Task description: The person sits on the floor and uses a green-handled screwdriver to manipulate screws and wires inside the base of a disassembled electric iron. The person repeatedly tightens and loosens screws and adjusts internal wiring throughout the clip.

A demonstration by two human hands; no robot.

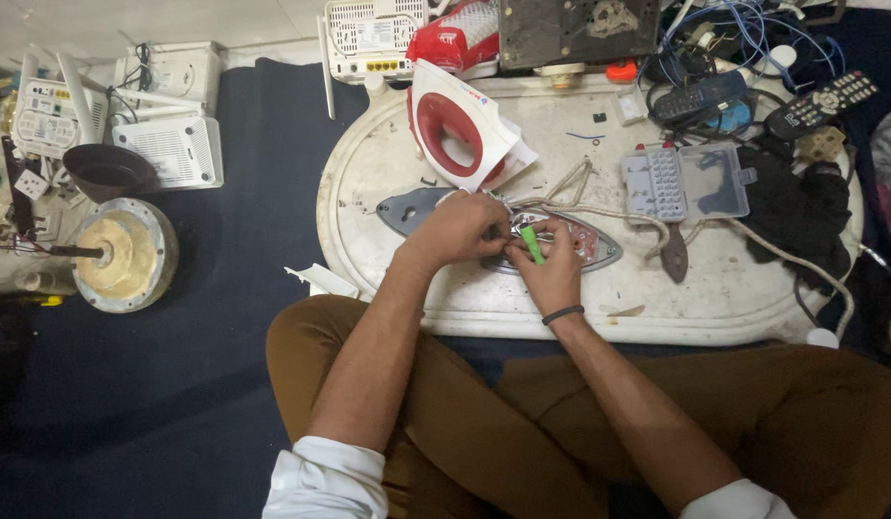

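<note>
White oval tray [388,154] on dark floor mat [244,317]

Iron housing [462,130] at 12 o'clock: white shell, red handle. Screwdriver [532,244] bright green; wristband [563,314] black. Bench [484,308] off-white and stained; trousers [522,423] brown; floor cloth [224,308] navy.

Home repair workshop on the floor — dismantled iron soleplate [599,252], routers [172,149], remotes [818,104], screw box [686,181]
</note>
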